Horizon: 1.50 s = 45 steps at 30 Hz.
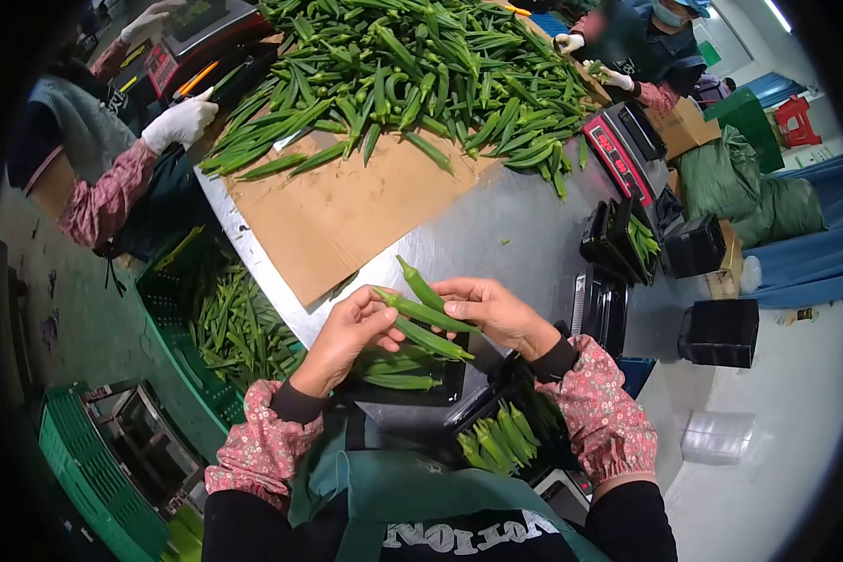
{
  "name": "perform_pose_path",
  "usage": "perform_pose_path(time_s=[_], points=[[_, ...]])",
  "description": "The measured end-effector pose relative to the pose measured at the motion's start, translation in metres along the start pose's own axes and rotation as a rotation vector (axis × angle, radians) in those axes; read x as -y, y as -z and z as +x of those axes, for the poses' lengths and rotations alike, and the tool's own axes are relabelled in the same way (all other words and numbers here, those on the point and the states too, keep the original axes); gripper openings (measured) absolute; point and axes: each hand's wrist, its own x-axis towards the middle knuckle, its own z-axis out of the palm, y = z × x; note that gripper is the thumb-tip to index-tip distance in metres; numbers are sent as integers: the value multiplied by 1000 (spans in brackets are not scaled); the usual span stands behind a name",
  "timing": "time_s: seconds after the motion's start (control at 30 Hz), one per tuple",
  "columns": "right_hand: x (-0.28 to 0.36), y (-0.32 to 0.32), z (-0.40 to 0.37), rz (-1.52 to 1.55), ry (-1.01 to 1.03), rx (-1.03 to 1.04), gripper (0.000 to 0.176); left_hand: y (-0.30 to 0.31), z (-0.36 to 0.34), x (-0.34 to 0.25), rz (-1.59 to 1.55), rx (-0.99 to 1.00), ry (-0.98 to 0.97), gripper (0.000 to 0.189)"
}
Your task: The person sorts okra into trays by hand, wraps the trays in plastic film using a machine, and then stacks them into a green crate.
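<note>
Between my hands, above a black tray (452, 382), are a few green okra pods (425, 313). My left hand (351, 337) pinches pods between thumb and fingers. From the other side my right hand (496, 314) grips pods too, its thumb pressed on one near the tip. Below the hands, more okra (401, 381) lies in the black tray at the table's near edge. Another black tray with a row of okra pods (499, 438) stands close to my apron, on the right.
A large okra heap (412, 75) covers the far table, partly on cardboard (337, 225). A red digital scale (618, 155) and black trays (618, 239) stand right. A green crate of okra (183, 347) sits left. Co-workers' gloved hands (183, 124) show at far left and far right.
</note>
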Motion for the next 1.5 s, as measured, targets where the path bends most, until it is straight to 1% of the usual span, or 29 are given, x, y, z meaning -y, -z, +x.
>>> perform_pose_path(time_s=[0.07, 0.17, 0.3, 0.37, 0.4, 0.43, 0.47, 0.53, 0.57, 0.6, 0.67, 0.7, 0.73, 0.8, 0.87, 0.9, 0.97, 1.0, 1.03, 1.1, 1.17, 1.2, 1.23, 1.27, 1.33, 1.37, 1.47, 1.5], points=[[-5, 1, -1, 25, -24, 21, 43, 6, -11, 8, -9, -13, 8, 27], [-12, 1, -2, 29, -55, 13, 43, 10, -22, 20, -7, -47, -8, 33], [-23, 1, 3, -214, -9, -3, 41, 10, -30, 34, -10, -77, -93, 41], [-28, -1, 6, -392, 56, -48, 41, 19, -27, 54, 131, -99, -180, 40], [-30, -3, 8, -537, 95, -67, 41, 19, -28, 57, 204, -109, -223, 39], [-33, -5, 10, -681, 135, -88, 41, 17, -31, 60, 439, -196, -284, 43], [-35, -7, 11, -825, 175, -111, 41, 16, -35, 60, 709, -226, -409, 44], [-42, -13, 13, -1098, 316, -103, 42, 11, -43, 52, 1250, -276, -653, 46], [-46, -16, 14, -1233, 388, -100, 42, 7, -45, 51, 1354, -278, -655, 54], [-54, -18, 15, -1299, 496, -85, 44, 6, -47, 51, 1420, -268, -646, 56], [-57, -28, 9, -1513, 593, -91, 44, 3, -48, 49, 1548, -237, -642, 59], [-53, -30, 5, -1541, 630, -104, 43, -1, -51, 43, 1551, -229, -580, 63], [-48, -31, 3, -1569, 669, -115, 42, 0, -50, 43, 1545, -215, -513, 61], [-35, -21, 3, -1495, 683, -195, 35, 5, -45, 48, 1556, -190, -532, 59], [-14, 2, 8, -1458, 716, -263, 30, 5, -40, 47, 1590, -169, -539, 52], [-2, 21, 12, -1434, 697, -352, 26, 6, -36, 47, 1602, -160, -583, 50], [14, 78, 28, -1461, 705, -556, 25, 7, -26, 44, 1609, -132, -644, 46], [29, 104, 34, -1591, 550, -695, 28, 6, -21, 38, 1630, -111, -702, 43], [44, 130, 40, -1708, 384, -834, 32, 7, -17, 36, 1636, -101, -702, 43], [65, 184, 59, -1956, 411, -1129, 42, 8, -11, 34, 1618, -76, -678, 41], [78, 234, 74, -2155, 362, -1180, 48, 6, -8, 23, 1581, -55, -694, 41], [86, 248, 80, -2252, 332, -1202, 52, 4, -6, 17, 1560, -42, -691, 41], [89, 260, 86, -2280, 279, -1173, 56, 6, 0, 12, 1515, -55, -700, 40], [90, 270, 92, -2288, 321, -1143, 56, 6, 7, 8, 1435, -95, -713, 38], [91, 278, 101, -2303, 384, -1081, 57, 11, 26, -7, 1404, -131, -743, 34], [90, 280, 104, -2262, 482, -1100, 49, 12, 38, -15, 1389, -132, -744, 32], [93, 267, 102, -2266, 424, -949, 34, 9, 71, -36, 1409, -109, -758, 35], [89, 268, 101, -2322, 559, -860, 23, 4, 78, -43, 1405, -81, -770, 36]])
